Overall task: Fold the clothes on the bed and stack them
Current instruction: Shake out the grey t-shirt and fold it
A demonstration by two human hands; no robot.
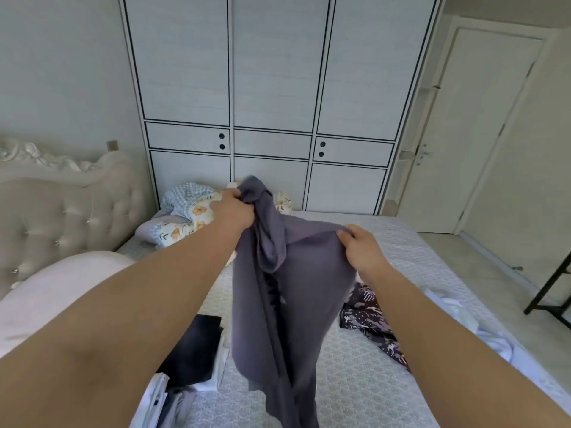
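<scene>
While the grey garment [287, 291] hangs above the bed [355, 366], the left hand [231, 213] bunches its top edge in a closed grip and the right hand [361, 247] pinches the other corner.

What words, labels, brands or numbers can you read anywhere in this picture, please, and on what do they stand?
None can be read. The grey garment held up by both hands is plain; the dark patterned cloth on the bed shows only small white figures, not letters; the wardrobe bears no lettering.
</scene>
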